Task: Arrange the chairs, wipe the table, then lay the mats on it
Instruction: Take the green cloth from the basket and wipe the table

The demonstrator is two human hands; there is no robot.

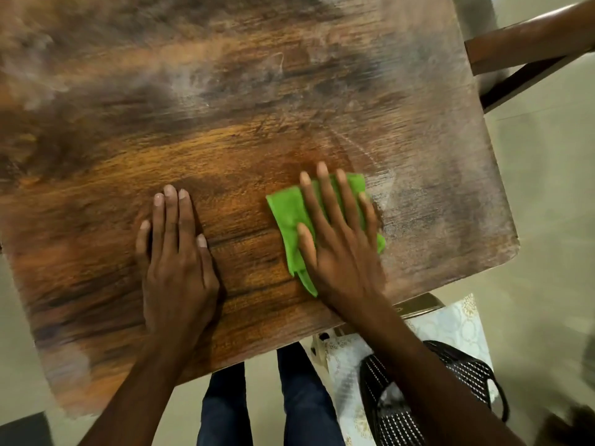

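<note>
A brown wooden table [225,107] fills most of the view, dusty and pale toward its right side. My right hand [338,239] lies flat, fingers spread, pressing a green cloth [288,214] onto the tabletop near the front right. My left hand [177,259] rests flat on the bare wood to the left of the cloth and holds nothing. Pale patterned mats [450,326] lie on a seat below the table's front right corner, partly under a black mesh bag [463,365] and my right forearm.
A dark wooden chair [528,46] stands at the far right beyond the table's edge. My legs in dark trousers [289,403] show under the front edge. The floor [547,220] is pale tile. A dark object sits at the bottom left corner.
</note>
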